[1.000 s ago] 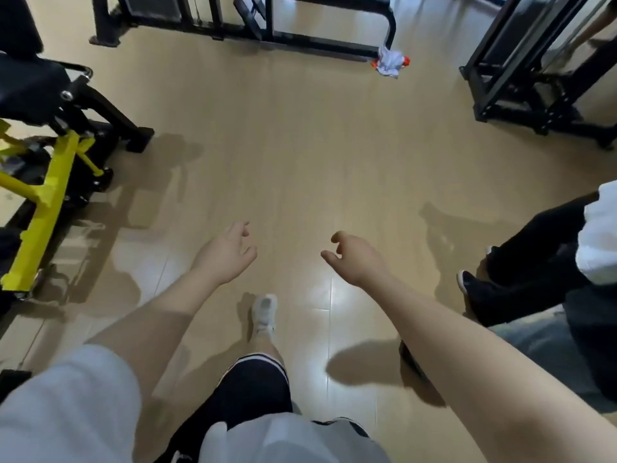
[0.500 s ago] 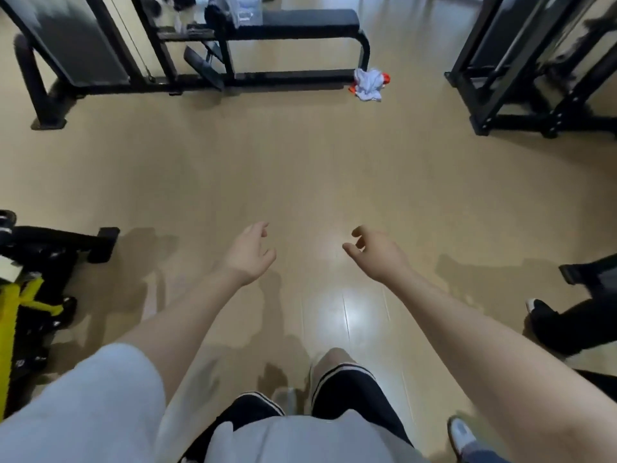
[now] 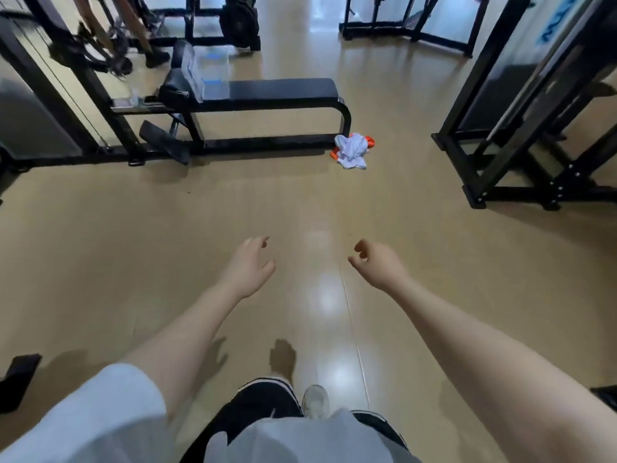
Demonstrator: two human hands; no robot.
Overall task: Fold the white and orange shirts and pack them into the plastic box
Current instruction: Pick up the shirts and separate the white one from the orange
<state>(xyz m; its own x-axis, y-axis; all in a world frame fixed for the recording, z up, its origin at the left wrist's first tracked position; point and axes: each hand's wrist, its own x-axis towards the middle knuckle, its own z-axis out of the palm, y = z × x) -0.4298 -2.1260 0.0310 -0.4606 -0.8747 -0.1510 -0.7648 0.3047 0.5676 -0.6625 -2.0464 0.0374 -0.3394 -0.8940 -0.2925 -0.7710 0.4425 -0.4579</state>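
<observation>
Well, the crumpled shirts [image 3: 352,151] lie on the floor far ahead of both hands' empty, loosely curled fingers [image 3: 359,246], slightly nearer the right hand [image 3: 375,262].

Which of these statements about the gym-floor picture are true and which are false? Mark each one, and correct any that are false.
1. The white and orange shirts lie crumpled on the floor by the foot of the black bench. True.
2. The left hand is holding a shirt. False: it is empty and held out over bare floor.
3. The clear plastic box sits on the bench. True.
4. The right hand is touching the shirts. False: it is empty, well short of them.
5. The shirts are already folded. False: they are in a loose heap.
</observation>
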